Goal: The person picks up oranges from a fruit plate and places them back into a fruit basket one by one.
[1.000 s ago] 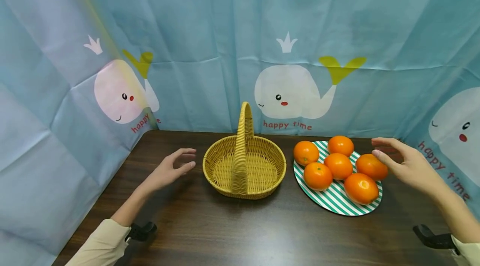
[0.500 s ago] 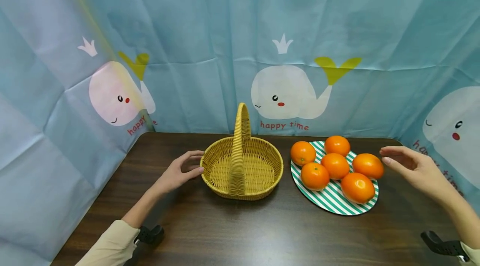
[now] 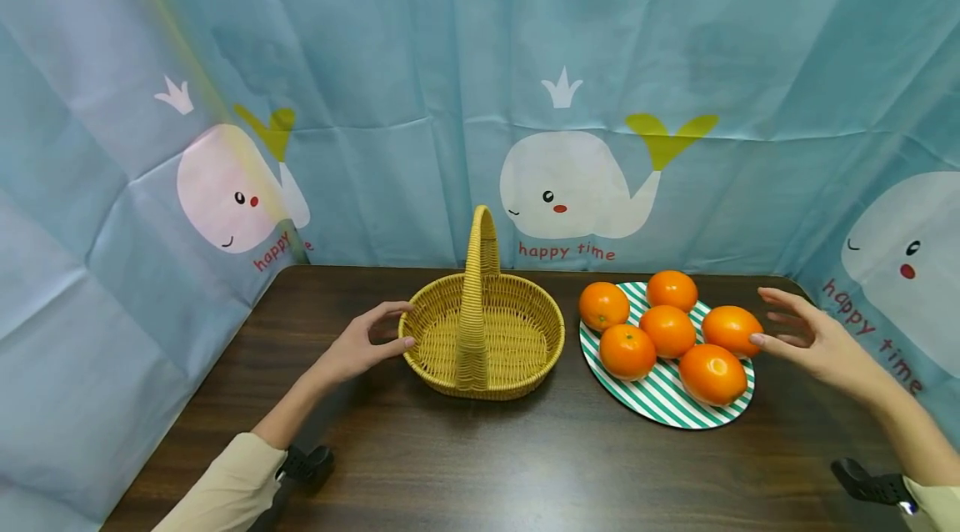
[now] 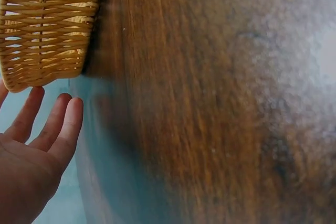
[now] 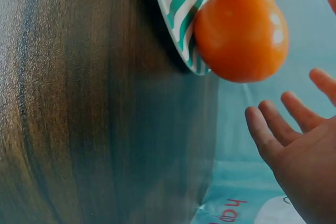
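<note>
A yellow woven basket (image 3: 517,348) with a tall arched handle stands mid-table. At its left rim is my left hand (image 3: 363,346), thumb and fingers apart; in the left wrist view, its loosely extended fingers (image 4: 67,129) reach the basket's side (image 4: 47,30), though firm contact is hard to tell. To the right, several oranges (image 3: 667,332) lie on a green-and-white striped oval plate (image 3: 651,400). My right hand (image 3: 821,348) is just right of the rightmost orange (image 3: 729,330), its thumb close to the fruit. The right wrist view shows spread fingers (image 5: 262,129) apart from the nearest orange (image 5: 241,35).
The dark wooden table (image 3: 525,465) reflects light near its front. Behind it hangs a blue curtain (image 3: 390,98) printed with whales, which also runs along both sides. Black straps (image 3: 303,463) circle both wrists.
My left hand has moved right to the basket's rim. The right hand drew slightly away, then came back toward the rightmost orange. The head view has shifted a little; basket and oranges appear in place.
</note>
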Tool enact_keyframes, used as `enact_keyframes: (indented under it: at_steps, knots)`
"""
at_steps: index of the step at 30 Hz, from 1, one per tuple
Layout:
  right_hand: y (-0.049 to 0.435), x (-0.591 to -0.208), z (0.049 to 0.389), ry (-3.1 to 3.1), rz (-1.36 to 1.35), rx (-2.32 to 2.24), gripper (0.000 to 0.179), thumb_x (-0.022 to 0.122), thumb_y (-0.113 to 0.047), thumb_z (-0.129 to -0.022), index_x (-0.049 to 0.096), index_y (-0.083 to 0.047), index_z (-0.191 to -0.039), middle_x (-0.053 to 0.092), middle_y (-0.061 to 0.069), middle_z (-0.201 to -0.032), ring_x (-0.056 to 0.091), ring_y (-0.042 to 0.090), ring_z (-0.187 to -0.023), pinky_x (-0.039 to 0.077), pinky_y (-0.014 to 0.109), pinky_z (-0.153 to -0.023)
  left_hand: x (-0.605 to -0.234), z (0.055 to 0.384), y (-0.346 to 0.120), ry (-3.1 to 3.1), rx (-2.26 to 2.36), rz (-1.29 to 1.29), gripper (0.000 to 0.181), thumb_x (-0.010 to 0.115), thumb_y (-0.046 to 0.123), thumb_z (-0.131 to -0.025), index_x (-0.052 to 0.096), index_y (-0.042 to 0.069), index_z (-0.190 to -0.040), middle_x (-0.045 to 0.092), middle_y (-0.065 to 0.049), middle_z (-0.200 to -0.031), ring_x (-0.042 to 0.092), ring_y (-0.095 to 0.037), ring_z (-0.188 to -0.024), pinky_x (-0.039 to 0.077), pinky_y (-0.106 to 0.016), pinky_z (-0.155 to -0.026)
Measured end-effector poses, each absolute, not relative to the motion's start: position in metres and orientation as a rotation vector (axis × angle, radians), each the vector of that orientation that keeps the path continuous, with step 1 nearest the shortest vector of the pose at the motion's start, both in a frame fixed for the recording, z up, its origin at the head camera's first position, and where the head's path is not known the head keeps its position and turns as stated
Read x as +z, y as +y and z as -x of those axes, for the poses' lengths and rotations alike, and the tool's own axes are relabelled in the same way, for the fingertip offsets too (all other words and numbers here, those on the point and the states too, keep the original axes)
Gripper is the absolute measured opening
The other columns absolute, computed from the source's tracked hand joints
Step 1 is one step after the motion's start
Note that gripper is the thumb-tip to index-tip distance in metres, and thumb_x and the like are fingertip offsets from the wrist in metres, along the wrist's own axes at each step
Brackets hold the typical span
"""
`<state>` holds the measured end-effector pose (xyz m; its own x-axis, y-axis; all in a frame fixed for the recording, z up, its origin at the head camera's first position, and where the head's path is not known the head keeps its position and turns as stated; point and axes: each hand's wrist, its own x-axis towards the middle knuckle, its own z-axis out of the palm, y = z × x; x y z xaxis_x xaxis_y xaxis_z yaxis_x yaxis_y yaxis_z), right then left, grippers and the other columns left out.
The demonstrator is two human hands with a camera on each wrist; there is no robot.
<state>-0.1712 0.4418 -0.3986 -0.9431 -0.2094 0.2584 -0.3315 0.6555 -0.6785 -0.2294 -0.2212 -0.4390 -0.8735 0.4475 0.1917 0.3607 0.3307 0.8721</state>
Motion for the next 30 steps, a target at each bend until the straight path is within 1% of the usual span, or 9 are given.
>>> enact_keyframes:
  at_steps: [2,6,8,10,12,15,17,22,30]
  knots:
    - [0.443,-0.401,0.175,-2.733,-0.437,1.151,0.076,0.072,-0.004,-0.094,0.031,-0.005,-0.157,0.040,-0.001,-0.147,0.047,0.003,-0.119,0.042,0.005,-0.083,-0.439,0.230,-0.221,2.495,1.591,-0.758,0.055,0.071,0.012,-0.098,0.048,-0.001,-0.146,0.048,-0.025,-0.144,0.057,-0.044,-0.121,0.051,-0.049,-0.097]
    - [0.443,-0.405,0.181,-2.794,-0.406,1.156,0.083,0.073,-0.008,-0.094,0.022,-0.002,-0.159,0.031,0.032,-0.150,0.044,0.044,-0.124,0.040,0.004,-0.081,-0.441,0.231,-0.222,2.488,1.588,-0.764,0.056,0.071,0.012,-0.098,0.047,0.000,-0.147,0.047,-0.026,-0.145,0.056,-0.045,-0.122,0.052,-0.047,-0.096]
    - [0.443,-0.407,0.184,-2.814,-0.405,1.175,0.083,0.073,-0.008,-0.094,0.021,0.000,-0.158,0.029,0.038,-0.149,0.040,0.056,-0.122,0.040,0.004,-0.080,-0.441,0.232,-0.222,2.479,1.592,-0.767,0.056,0.071,0.012,-0.098,0.046,0.001,-0.147,0.046,-0.026,-0.145,0.055,-0.045,-0.123,0.051,-0.047,-0.096]
    - [0.442,-0.408,0.187,-2.830,-0.409,1.172,0.082,0.074,-0.009,-0.094,0.023,0.001,-0.157,0.031,0.038,-0.149,0.043,0.052,-0.122,0.042,0.006,-0.081,-0.442,0.232,-0.223,2.470,1.596,-0.767,0.057,0.071,0.012,-0.098,0.046,0.001,-0.148,0.046,-0.025,-0.146,0.054,-0.047,-0.124,0.051,-0.047,-0.097]
    - [0.442,-0.409,0.189,-2.845,-0.425,1.163,0.079,0.075,-0.010,-0.093,0.027,0.001,-0.156,0.035,0.036,-0.147,0.051,0.035,-0.121,0.045,0.008,-0.081,-0.442,0.232,-0.223,2.463,1.600,-0.767,0.057,0.071,0.012,-0.098,0.046,0.001,-0.148,0.046,-0.025,-0.146,0.053,-0.047,-0.124,0.051,-0.048,-0.097]
    - [0.440,-0.411,0.193,-2.853,-0.452,1.154,0.072,0.076,-0.010,-0.092,0.036,0.001,-0.151,0.047,0.032,-0.139,0.059,0.011,-0.108,0.051,0.015,-0.079,-0.443,0.233,-0.223,2.461,1.602,-0.771,0.057,0.071,0.012,-0.097,0.046,0.001,-0.148,0.046,-0.025,-0.146,0.052,-0.048,-0.126,0.050,-0.049,-0.098]
    - [0.440,-0.412,0.195,-2.846,-0.490,1.168,0.066,0.077,-0.009,-0.092,0.042,0.003,-0.147,0.053,0.027,-0.132,0.062,0.004,-0.098,0.055,0.020,-0.075,-0.443,0.233,-0.223,2.460,1.602,-0.775,0.057,0.071,0.012,-0.097,0.046,0.002,-0.148,0.045,-0.024,-0.147,0.051,-0.048,-0.127,0.050,-0.048,-0.098]
    - [0.442,-0.412,0.198,-2.829,-0.538,1.188,0.056,0.078,-0.003,-0.090,0.052,0.003,-0.139,0.061,0.011,-0.120,0.066,0.015,-0.086,0.057,0.027,-0.069,-0.442,0.234,-0.222,2.462,1.599,-0.786,0.057,0.071,0.012,-0.097,0.046,0.002,-0.148,0.045,-0.023,-0.148,0.048,-0.047,-0.130,0.050,-0.045,-0.098]
    - [0.449,-0.403,0.198,-2.801,-0.473,1.212,0.054,0.076,-0.001,-0.091,0.051,0.006,-0.138,0.061,-0.010,-0.116,0.066,0.012,-0.087,0.057,0.024,-0.069,-0.444,0.233,-0.224,2.489,1.588,-0.784,0.057,0.071,0.012,-0.097,0.047,0.003,-0.148,0.045,-0.022,-0.148,0.047,-0.046,-0.131,0.051,-0.045,-0.098]
